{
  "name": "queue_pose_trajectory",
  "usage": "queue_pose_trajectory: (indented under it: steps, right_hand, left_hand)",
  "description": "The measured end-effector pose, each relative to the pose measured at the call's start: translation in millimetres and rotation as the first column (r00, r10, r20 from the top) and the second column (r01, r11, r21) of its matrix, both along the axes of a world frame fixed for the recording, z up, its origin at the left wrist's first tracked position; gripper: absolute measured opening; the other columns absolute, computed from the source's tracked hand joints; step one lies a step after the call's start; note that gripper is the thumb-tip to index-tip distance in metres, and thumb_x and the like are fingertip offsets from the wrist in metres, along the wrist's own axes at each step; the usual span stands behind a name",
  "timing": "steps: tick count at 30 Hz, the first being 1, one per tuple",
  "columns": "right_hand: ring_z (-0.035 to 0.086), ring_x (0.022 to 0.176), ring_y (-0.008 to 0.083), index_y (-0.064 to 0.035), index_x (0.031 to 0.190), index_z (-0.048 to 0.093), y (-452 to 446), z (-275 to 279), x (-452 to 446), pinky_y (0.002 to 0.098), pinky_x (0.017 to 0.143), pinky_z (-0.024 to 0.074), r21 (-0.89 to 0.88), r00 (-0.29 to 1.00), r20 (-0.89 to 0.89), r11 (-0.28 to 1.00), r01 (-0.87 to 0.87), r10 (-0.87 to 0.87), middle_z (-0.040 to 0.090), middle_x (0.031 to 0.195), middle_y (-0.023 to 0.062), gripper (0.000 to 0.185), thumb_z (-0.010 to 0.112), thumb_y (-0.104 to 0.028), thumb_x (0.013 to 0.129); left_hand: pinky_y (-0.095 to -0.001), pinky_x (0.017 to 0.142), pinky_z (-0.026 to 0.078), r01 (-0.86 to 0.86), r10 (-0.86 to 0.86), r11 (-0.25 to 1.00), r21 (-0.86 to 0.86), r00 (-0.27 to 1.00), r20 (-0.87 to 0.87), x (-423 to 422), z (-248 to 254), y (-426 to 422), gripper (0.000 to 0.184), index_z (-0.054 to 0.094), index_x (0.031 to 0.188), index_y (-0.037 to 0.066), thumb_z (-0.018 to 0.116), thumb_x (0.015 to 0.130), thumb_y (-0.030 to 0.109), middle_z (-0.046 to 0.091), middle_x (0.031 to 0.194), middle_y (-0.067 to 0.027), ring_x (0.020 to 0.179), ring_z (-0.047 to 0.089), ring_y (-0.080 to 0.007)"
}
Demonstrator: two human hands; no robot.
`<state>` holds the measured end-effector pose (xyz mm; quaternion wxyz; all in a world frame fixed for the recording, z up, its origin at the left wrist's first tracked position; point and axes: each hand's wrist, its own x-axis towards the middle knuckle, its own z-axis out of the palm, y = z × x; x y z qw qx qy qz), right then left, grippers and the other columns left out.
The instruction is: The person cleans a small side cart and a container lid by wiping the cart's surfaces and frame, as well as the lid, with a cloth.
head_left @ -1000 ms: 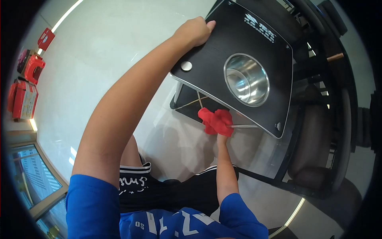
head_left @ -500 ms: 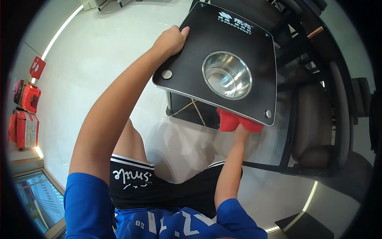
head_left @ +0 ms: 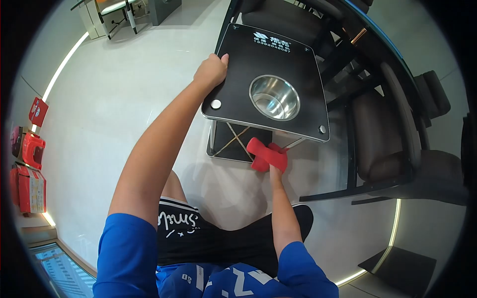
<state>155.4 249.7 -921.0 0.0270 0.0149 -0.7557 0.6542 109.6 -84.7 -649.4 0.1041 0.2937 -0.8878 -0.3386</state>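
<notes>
My left hand (head_left: 211,70) is closed around the left edge of a black tabletop (head_left: 233,94) with a metal rim. A round steel bowl (head_left: 275,98) is set into the top, and white lettering runs near its far edge. Below the near edge, my right hand (head_left: 276,166) is mostly covered by a red cloth (head_left: 268,154) bunched in it. The cloth is beside a thin metal bar under the top. A black lower shelf (head_left: 231,144) with crossed rods shows beneath.
Dark padded chairs (head_left: 375,134) and black frames stand close on the right. Red boxes (head_left: 31,188) and a red plastic item (head_left: 34,150) are at the far left. A white chair (head_left: 115,7) is at the back left.
The red cloth and my right hand went right under the tabletop edge, then came back left into view. My left hand stays on the table edge, while the view has shifted.
</notes>
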Motion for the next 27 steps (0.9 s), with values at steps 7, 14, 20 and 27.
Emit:
queue_pose_trajectory:
  steps: [7, 14, 20, 27]
  right_hand:
    - [0.058, 0.106, 0.0243, -0.0036, 0.118, 0.054, 40.1, 34.0, 5.9, 0.0354, 0.092, 0.044, 0.411, 0.904, -0.419, 0.906, 0.104, 0.086, 0.061, 0.11, 0.0091, 0.045, 0.07, -0.019, 0.079]
    - [0.058, 0.105, 0.0298, -0.0027, 0.115, 0.057, 48.2, 96.1, 17.1, 0.038, 0.092, 0.0447, 0.524, 0.885, -0.427, 0.848, 0.076, 0.184, 0.061, 0.112, 0.0131, 0.037, 0.066, -0.013, 0.081]
    - [0.058, 0.104, 0.029, -0.0024, 0.114, 0.057, -1.9, 81.6, 42.7, 0.0375, 0.092, 0.0445, 0.618, 0.797, -0.515, 0.78, 0.092, 0.315, 0.061, 0.111, 0.0125, 0.038, 0.068, -0.012, 0.079]
    - [0.059, 0.104, 0.028, -0.0021, 0.112, 0.057, -118.2, 62.4, 47.9, 0.0369, 0.091, 0.0443, 0.687, 0.61, -0.617, 0.718, 0.11, 0.497, 0.061, 0.11, 0.0117, 0.039, 0.071, -0.011, 0.076]
  left_hand:
    - [-0.0452, 0.089, 0.046, 0.016, -0.014, 0.997, 0.073, 0.999, -0.034, 0.4, -2.5, -4.0, 0.055, 0.052, 0.114, -0.004, 0.041, 0.094, 0.045, 0.061, 0.109, -0.0277, 0.104, 0.058, -0.0412]
    - [-0.0447, 0.087, 0.045, 0.037, -0.025, 0.994, 0.102, 0.993, -0.113, -0.1, -6.8, -7.0, 0.06, 0.053, 0.109, -0.01, 0.041, 0.095, 0.047, 0.061, 0.104, -0.0314, 0.1, 0.059, -0.0431]
    - [-0.0452, 0.087, 0.045, 0.032, -0.013, 0.992, 0.123, 0.989, -0.15, 0.8, -7.0, -8.0, 0.059, 0.053, 0.108, -0.01, 0.043, 0.094, 0.046, 0.06, 0.104, -0.0319, 0.1, 0.058, -0.0444]
    - [-0.0462, 0.088, 0.046, -0.034, 0.058, 0.982, 0.184, 0.99, -0.126, 10.5, 1.5, 1.6, 0.055, 0.053, 0.111, -0.006, 0.043, 0.093, 0.046, 0.06, 0.107, -0.0298, 0.102, 0.058, -0.0428]
